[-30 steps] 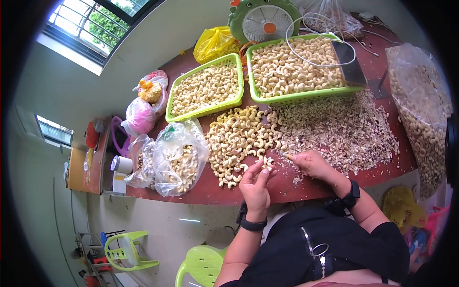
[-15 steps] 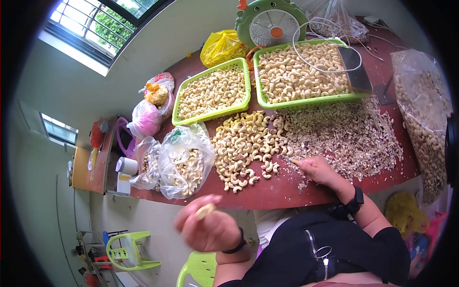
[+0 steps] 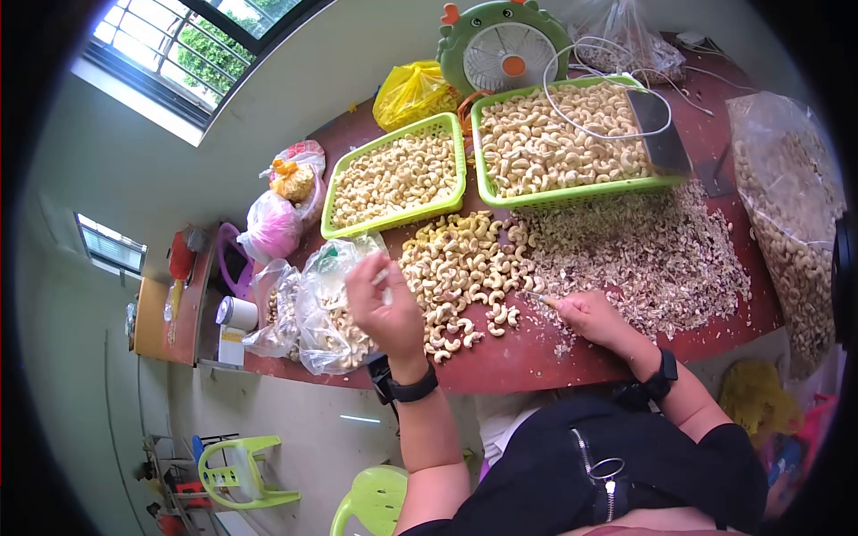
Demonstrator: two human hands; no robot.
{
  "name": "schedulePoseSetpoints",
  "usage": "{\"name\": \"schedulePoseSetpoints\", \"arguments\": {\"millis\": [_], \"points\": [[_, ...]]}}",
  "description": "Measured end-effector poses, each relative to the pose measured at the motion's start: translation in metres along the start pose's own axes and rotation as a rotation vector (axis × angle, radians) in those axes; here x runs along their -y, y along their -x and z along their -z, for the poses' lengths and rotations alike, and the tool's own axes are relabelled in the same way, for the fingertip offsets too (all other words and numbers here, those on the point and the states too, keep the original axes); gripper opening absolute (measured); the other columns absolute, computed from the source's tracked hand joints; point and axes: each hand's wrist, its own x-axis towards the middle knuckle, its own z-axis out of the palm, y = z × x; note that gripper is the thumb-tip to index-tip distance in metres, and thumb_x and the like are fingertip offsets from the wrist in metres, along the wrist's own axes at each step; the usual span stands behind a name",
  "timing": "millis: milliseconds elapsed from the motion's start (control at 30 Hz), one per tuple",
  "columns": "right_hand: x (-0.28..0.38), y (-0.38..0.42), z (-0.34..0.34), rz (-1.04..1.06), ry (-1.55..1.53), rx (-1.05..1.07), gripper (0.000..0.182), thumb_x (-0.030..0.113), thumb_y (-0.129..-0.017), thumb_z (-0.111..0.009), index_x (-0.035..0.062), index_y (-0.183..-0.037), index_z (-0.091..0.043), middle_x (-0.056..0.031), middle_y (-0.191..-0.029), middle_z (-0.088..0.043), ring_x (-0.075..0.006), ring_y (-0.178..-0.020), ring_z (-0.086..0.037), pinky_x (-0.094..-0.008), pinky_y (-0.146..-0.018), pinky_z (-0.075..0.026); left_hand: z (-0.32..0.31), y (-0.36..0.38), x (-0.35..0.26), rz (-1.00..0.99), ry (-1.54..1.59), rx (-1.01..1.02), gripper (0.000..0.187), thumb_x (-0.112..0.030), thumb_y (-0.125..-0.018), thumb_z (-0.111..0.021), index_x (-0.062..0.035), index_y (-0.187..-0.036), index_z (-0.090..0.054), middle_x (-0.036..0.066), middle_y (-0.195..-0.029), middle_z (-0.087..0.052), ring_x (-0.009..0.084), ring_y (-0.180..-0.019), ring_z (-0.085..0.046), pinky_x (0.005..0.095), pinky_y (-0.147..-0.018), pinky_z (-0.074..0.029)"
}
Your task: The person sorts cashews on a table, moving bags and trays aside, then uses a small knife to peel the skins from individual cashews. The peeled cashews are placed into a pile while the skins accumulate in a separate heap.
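Note:
My left hand (image 3: 386,308) is raised above the edge of an open clear plastic bag (image 3: 317,308) of cashews, fingers curled around a pale cashew (image 3: 387,295) that is only partly visible. Low over the table, my right hand (image 3: 592,316) grips a small knife (image 3: 547,300), its blade pointing left toward the loose cashews. Those cashews (image 3: 451,272) lie in a heap between the two hands. To the right of the heap spreads a wide layer of flaky skin scraps (image 3: 670,268).
Behind the heap stand two green baskets of cashews, a smaller one (image 3: 393,221) and a larger one (image 3: 581,186). A phone (image 3: 660,134) and white cable rest on the larger. A frog-shaped fan (image 3: 509,54) stands behind; a tall cashew bag (image 3: 791,223) is at the right.
My left hand has moved up from below the table edge to above the bag, still with a cashew. My right hand and the knife have stayed in nearly the same place.

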Motion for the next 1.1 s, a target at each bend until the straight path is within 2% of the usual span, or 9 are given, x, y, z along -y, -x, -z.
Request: {"name": "schedulePoseSetpoints", "arguments": {"millis": [233,333,400,500,733,900,933,1033,1100], "points": [[0.003,-0.001,-0.001,-0.062,0.011,0.024,0.037,0.027,-0.084,-0.049,0.0000,-0.058,-0.049,-0.0033,-0.045,-0.040,-0.0098,-0.042,-0.034,-0.0292,-0.041,-0.030,0.000,0.040,0.037,0.234,-0.120,0.451,0.016,-0.008,-0.073,-0.061,0.0000,-0.086,-0.061,0.010,-0.082,-0.056,0.0155,-0.060,-0.055,0.0266,-0.056,-0.044],[0.006,-0.001,0.000,-0.097,0.027,0.033,0.037,0.027,-0.083,-0.049,-0.0004,-0.058,-0.049,-0.0041,-0.045,-0.040,-0.0103,-0.042,-0.034,-0.0298,-0.041,-0.030,-0.007,0.038,0.045,0.235,-0.253,0.500,0.013,-0.005,-0.074,-0.061,0.0032,-0.084,-0.061,0.010,-0.081,-0.059,0.0139,-0.065,-0.061,0.0227,-0.056,-0.047],[0.006,-0.002,0.000,-0.097,0.034,0.045,0.037,0.027,-0.083,-0.049,-0.0004,-0.058,-0.049,-0.0044,-0.045,-0.041,-0.0107,-0.042,-0.035,-0.0300,-0.042,-0.031,-0.019,0.037,0.053,0.203,-0.283,0.470,0.013,-0.006,-0.073,-0.061,0.0018,-0.083,-0.061,0.011,-0.075,-0.059,0.0155,-0.062,-0.060,0.0243,-0.055,-0.046],[0.004,-0.004,0.000,-0.051,0.089,0.043,0.038,0.027,-0.083,-0.049,0.0002,-0.057,-0.049,-0.0041,-0.045,-0.041,-0.0112,-0.042,-0.036,-0.0301,-0.042,-0.031,-0.040,0.027,0.049,0.112,-0.339,0.479,0.015,-0.015,-0.073,-0.059,-0.0012,-0.080,-0.061,0.014,-0.078,-0.057,0.0278,-0.071,-0.055,0.0361,-0.065,-0.044],[0.005,-0.001,0.003,-0.049,0.023,0.058,0.038,0.028,-0.083,-0.048,0.0004,-0.057,-0.047,-0.0034,-0.045,-0.041,-0.0108,-0.043,-0.036,-0.0292,-0.042,-0.032,-0.074,0.034,0.056,-0.005,-0.685,0.572,0.014,-0.016,-0.068,-0.063,-0.0030,-0.072,-0.058,0.016,-0.082,-0.055,0.0303,-0.075,-0.054,0.0379,-0.066,-0.044],[0.003,0.000,0.005,-0.049,0.053,0.034,0.038,0.028,-0.083,-0.048,0.0003,-0.057,-0.048,-0.0041,-0.045,-0.041,-0.0110,-0.042,-0.035,-0.0295,-0.042,-0.031,-0.059,0.027,0.068,0.184,-0.363,0.501,0.010,-0.010,-0.065,-0.057,-0.0015,-0.062,-0.054,0.013,-0.063,-0.054,0.0271,-0.059,-0.055,0.0370,-0.056,-0.044],[0.003,0.001,0.005,-0.038,0.061,0.024,0.038,0.028,-0.083,-0.048,0.0002,-0.057,-0.048,-0.0046,-0.045,-0.041,-0.0114,-0.042,-0.035,-0.0299,-0.042,-0.031,-0.052,0.021,0.060,0.336,-0.319,0.484,0.011,-0.010,-0.066,-0.058,-0.0016,-0.062,-0.053,0.013,-0.062,-0.056,0.0238,-0.055,-0.055,0.0332,-0.053,-0.044],[0.002,0.000,0.005,-0.016,0.078,0.037,0.037,0.025,-0.084,-0.046,0.0019,-0.056,-0.048,-0.0010,-0.046,-0.042,-0.0086,-0.042,-0.037,-0.0264,-0.041,-0.032,-0.041,0.012,0.063,0.375,-0.229,0.410,0.007,-0.007,-0.069,-0.057,-0.0005,-0.066,-0.056,0.013,-0.065,-0.058,0.0212,-0.053,-0.055,0.0307,-0.052,-0.044],[0.002,0.000,0.005,-0.005,0.081,0.036,0.037,0.026,-0.084,-0.047,0.0019,-0.056,-0.048,-0.0011,-0.046,-0.042,-0.0088,-0.042,-0.037,-0.0266,-0.041,-0.032,-0.042,0.010,0.066,0.400,0.043,0.342,0.007,-0.003,-0.073,-0.055,-0.0005,-0.076,-0.061,0.004,-0.063,-0.058,0.0083,-0.054,-0.051,0.0217,-0.051,-0.042]]}}
